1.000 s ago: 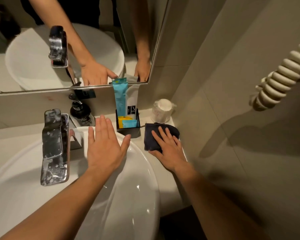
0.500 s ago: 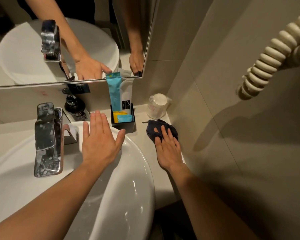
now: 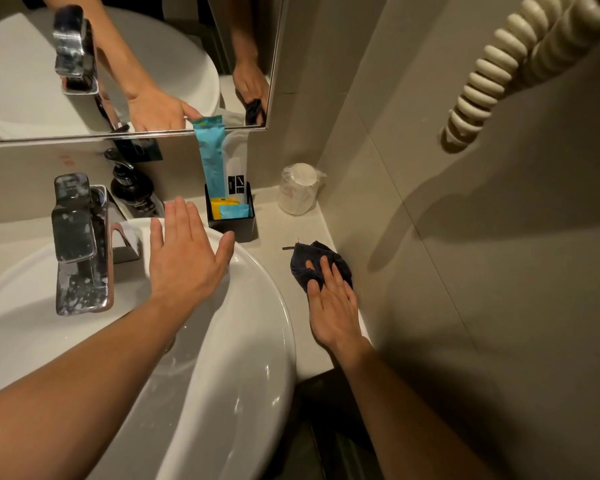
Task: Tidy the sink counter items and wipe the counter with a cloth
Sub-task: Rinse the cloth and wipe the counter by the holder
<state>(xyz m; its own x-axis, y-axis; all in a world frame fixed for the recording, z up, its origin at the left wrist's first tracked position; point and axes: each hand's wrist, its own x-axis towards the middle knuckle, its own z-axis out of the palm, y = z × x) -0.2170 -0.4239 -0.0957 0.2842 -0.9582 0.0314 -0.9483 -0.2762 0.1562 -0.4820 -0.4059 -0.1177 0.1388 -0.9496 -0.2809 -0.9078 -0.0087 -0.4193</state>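
A dark blue cloth (image 3: pixel 300 263) lies crumpled on the pale counter (image 3: pixel 278 233) to the right of the white basin (image 3: pixel 257 341). My right hand (image 3: pixel 333 304) presses flat on the cloth's near part, fingers spread over it. My left hand (image 3: pixel 184 254) rests open, palm down, on the basin's back rim beside the chrome tap (image 3: pixel 78 244). A black holder (image 3: pixel 231 221) with blue, white and yellow sachets stands behind the basin. A wrapped cup (image 3: pixel 298 190) stands upside down in the counter's back corner.
A black soap pump bottle (image 3: pixel 134 190) stands behind the tap against the wall. A mirror (image 3: pixel 125 64) above reflects both hands. The tiled wall (image 3: pixel 430 237) closes the counter on the right, with a coiled cream cord (image 3: pixel 492 71) hanging high up.
My right hand has slid the cloth along the counter from the back toward me, and the cloth has bunched up. My left hand has stayed on the basin rim.
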